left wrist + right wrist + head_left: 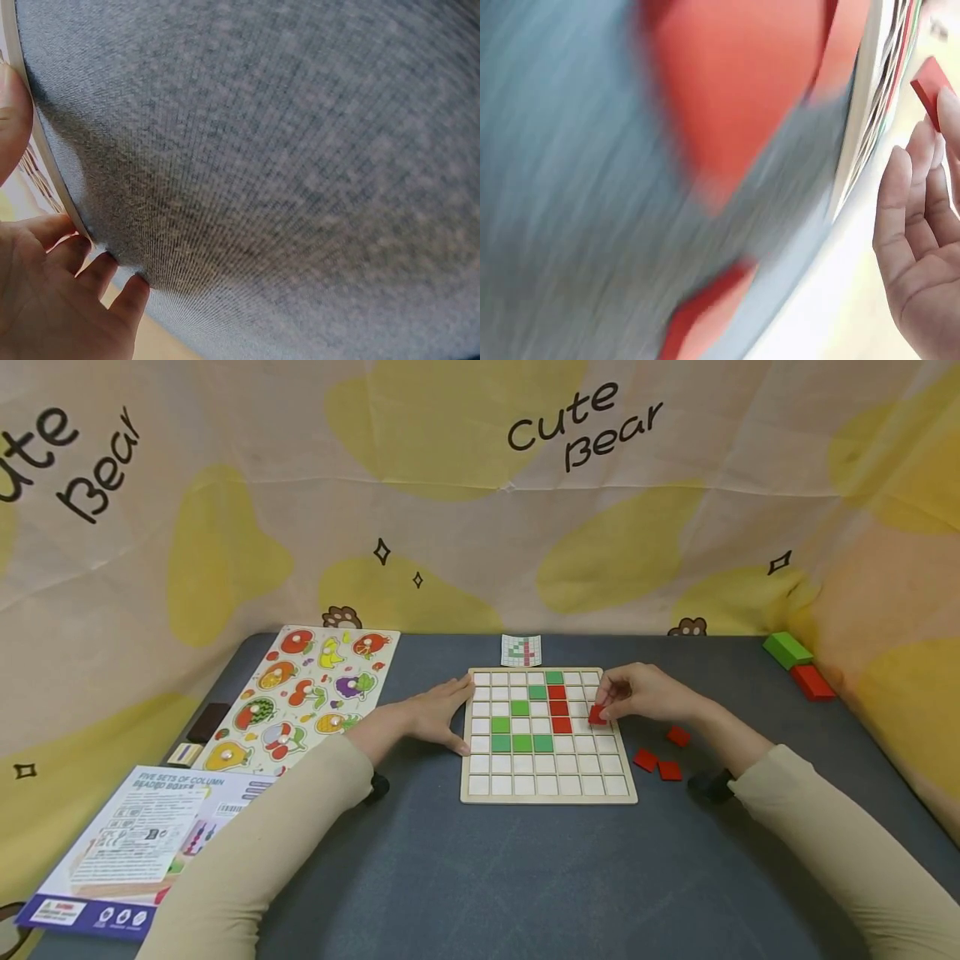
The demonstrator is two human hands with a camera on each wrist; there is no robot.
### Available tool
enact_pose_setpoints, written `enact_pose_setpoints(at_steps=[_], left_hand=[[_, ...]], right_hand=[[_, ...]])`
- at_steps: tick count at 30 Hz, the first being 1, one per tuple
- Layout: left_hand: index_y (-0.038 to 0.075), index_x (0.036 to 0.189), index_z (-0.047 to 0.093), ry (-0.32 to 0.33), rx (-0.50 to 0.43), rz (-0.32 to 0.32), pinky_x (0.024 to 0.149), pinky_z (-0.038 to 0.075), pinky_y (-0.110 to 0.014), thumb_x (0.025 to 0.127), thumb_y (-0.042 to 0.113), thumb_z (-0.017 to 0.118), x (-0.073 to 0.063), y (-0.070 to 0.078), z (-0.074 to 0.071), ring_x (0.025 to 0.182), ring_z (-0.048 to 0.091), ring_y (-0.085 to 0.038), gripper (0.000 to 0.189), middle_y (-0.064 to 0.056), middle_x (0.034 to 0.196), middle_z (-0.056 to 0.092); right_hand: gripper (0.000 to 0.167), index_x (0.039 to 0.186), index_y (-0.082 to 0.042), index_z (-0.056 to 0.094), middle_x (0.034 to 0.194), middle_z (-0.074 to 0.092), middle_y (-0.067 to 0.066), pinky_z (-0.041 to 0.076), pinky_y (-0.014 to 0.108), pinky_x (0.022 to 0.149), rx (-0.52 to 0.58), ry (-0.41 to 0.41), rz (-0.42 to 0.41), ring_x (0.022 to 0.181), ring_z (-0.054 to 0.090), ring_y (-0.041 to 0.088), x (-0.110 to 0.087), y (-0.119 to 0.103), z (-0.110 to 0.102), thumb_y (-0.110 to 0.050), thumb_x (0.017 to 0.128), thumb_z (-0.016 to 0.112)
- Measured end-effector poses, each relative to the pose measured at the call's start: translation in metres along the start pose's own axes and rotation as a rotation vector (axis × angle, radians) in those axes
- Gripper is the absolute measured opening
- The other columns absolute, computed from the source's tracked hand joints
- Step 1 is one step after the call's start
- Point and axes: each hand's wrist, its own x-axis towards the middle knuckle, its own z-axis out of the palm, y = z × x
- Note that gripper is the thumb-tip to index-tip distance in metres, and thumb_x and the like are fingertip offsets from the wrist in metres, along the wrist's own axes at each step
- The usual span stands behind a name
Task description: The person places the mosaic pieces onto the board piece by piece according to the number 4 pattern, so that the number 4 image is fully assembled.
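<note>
A wooden grid board (548, 795) with white squares lies mid-table, several green and red tiles set in its cells. My left hand (437, 717) rests against its left edge, thumb and fingers spread; in the left wrist view the fingers (96, 271) touch the board's side. Over the board's right columns, my right hand (647, 695) pinches a red square tile (597, 715) between thumb and fingertips. That same tile (932, 81) shows tilted in the right wrist view. Loose red tiles (670, 771) lie on the table right of the board. Behind it stands a small pattern card (521, 651).
At the left are a fruit puzzle board (262, 692), a purple-and-white box (123, 852) and a dark block (208, 723). Green (787, 649) and red blocks (812, 682) sit at the far right edge. A patterned cloth (450, 510) hangs behind the table.
</note>
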Motion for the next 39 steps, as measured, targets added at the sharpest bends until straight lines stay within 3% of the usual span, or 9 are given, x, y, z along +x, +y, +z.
enact_pose_setpoints(at_steps=[12, 26, 31, 39], left_hand=[[0.010, 0.160, 0.003, 0.008, -0.002, 0.002, 0.126, 0.014, -0.054, 0.083, 0.050, 0.074, 0.001, -0.001, 0.002, 0.158, 0.000, -0.030, 0.113, -0.007, 0.169, -0.005], [0.009, 0.160, 0.003, 0.013, 0.008, 0.019, 0.125, 0.015, -0.056, 0.082, 0.052, 0.075, 0.002, -0.003, 0.002, 0.158, 0.000, -0.032, 0.114, -0.008, 0.169, -0.006], [0.009, 0.160, 0.003, 0.011, 0.003, 0.021, 0.126, 0.014, -0.056, 0.082, 0.052, 0.075, 0.001, -0.002, 0.002, 0.158, 0.000, -0.031, 0.115, -0.008, 0.169, -0.006], [0.009, 0.160, 0.002, 0.008, 0.004, 0.019, 0.127, 0.013, -0.053, 0.083, 0.052, 0.074, 0.001, -0.002, 0.001, 0.158, 0.000, -0.031, 0.114, -0.008, 0.169, -0.006]], right_hand=[[0.006, 0.090, -0.011, 0.074, 0.082, 0.073, 0.001, 0.054, 0.023, 0.069, -0.042, -0.047, -0.074, 0.075, 0.067, 0.013, 0.018, -0.029, 0.038, -0.010, 0.085, 0.076], [0.007, 0.080, -0.012, 0.078, 0.079, 0.075, -0.002, 0.054, 0.021, 0.067, -0.128, -0.050, -0.128, 0.071, 0.065, 0.004, 0.018, -0.032, 0.047, -0.006, 0.078, 0.080], [0.010, 0.087, -0.016, 0.076, 0.085, 0.075, -0.003, 0.053, 0.021, 0.071, -0.141, -0.051, -0.094, 0.076, 0.066, 0.006, 0.011, -0.026, 0.036, -0.009, 0.081, 0.080], [0.018, 0.099, -0.011, 0.074, 0.094, 0.073, 0.005, 0.054, 0.023, 0.071, -0.117, -0.058, 0.026, 0.084, 0.064, 0.013, -0.013, 0.003, -0.009, -0.011, 0.082, 0.079]])
